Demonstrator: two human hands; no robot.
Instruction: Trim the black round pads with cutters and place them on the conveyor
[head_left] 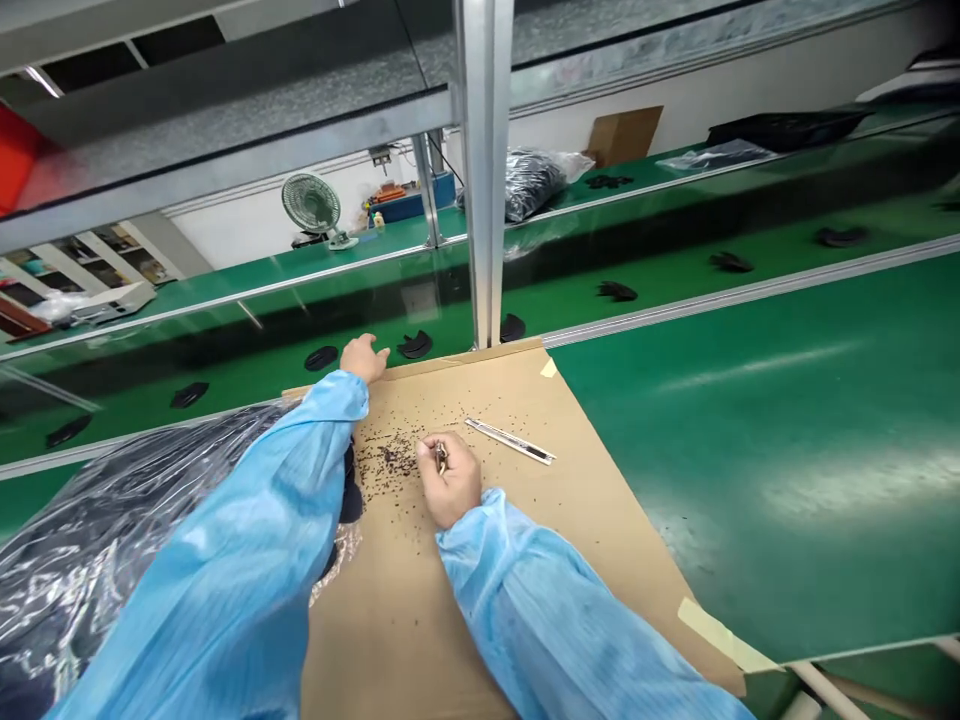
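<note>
My left hand (364, 358) reaches over the far edge of the cardboard sheet (405, 610) to the green conveyor belt (450, 295). Its thumb stands apart from the fingers, and nothing shows in it. Flat black pieces (415, 345) lie on the belt on both sides of it. Closed over the cardboard, my right hand (450, 480) grips a small shiny metal tool (441, 457), mostly hidden by the fingers. Tiny black scraps (390, 460) are scattered beside it. A slim cutter knife (510, 440) lies to its right. More black pieces (350, 490) are partly covered by my left sleeve.
A clear plastic bag of dark pieces (135, 510) fills the left side. An upright metal post (484, 180) rises at the cardboard's far edge. Beyond the belt stand a green fan (311, 205) and another filled bag (532, 185). Tape (724, 635) holds the cardboard's near right corner.
</note>
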